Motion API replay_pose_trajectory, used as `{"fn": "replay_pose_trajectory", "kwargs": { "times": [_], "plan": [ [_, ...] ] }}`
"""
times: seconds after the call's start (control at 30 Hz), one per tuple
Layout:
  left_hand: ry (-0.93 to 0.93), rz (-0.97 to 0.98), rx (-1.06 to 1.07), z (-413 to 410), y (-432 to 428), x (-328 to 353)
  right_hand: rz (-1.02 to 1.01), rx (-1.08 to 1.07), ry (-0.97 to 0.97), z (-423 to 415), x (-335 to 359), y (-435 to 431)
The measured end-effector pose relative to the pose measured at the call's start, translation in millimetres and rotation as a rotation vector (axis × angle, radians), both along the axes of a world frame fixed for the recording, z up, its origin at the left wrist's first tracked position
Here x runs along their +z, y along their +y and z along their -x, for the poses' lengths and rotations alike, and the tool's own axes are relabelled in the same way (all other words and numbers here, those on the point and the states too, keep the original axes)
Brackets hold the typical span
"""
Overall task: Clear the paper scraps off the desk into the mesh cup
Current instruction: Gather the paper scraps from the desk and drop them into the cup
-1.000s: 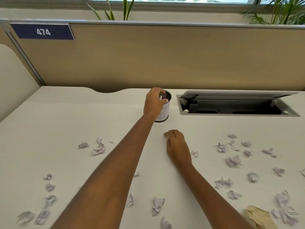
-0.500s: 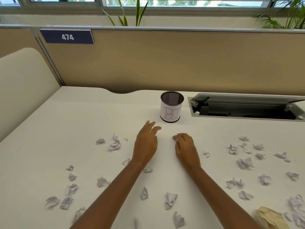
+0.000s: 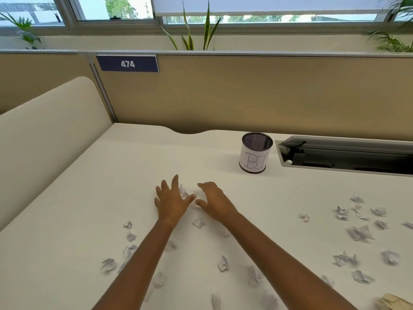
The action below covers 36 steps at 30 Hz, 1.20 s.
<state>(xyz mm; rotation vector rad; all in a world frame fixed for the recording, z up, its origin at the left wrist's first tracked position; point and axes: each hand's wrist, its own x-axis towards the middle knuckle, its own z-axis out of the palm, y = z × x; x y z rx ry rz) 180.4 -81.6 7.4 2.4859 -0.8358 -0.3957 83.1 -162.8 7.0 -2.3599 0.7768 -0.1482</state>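
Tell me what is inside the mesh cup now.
Only the dark mesh of the far inner wall shows through the mouth of the cup. No scrap is seen there. The near wall and its white label hide the bottom, so any scraps in there cannot be seen.

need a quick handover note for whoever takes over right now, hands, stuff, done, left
Left hand: open, fingers spread, over a scrap.
Right hand: open, empty, beside it.
Mesh cup: upright at the desk's back; contents not visible.
Done: cannot tell from here.
Left: scraps lie on both sides, more on the right, all to go in the cup.
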Motion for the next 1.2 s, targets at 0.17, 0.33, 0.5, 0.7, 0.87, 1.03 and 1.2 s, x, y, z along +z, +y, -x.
{"fn": "replay_pose_trajectory", "kwargs": {
  "times": [0.17,0.33,0.5,0.7,0.87,1.03,1.2],
  "plan": [
    [0.182,0.121,-0.172,-13,5,2,-0.005,0.133,0.131,-20,4,6],
    [0.107,0.197,-0.272,-10,15,-4,0.043,0.240,0.166,0,3,20],
    [0.089,0.317,-0.170,0,18,-12,0.087,0.300,0.228,27,1,35],
    [0.088,0.401,-0.106,12,17,-13,0.294,0.310,0.174,61,-5,35],
    [0.056,0.386,-0.079,18,9,-12,0.431,0.269,0.152,74,-9,22],
    [0.039,0.426,-0.109,28,-11,-2,0.243,0.038,0.051,80,-5,-1],
    [-0.004,0.532,-0.162,42,-51,32,0.084,-0.215,-0.055,95,-4,-26]
  ]
}}
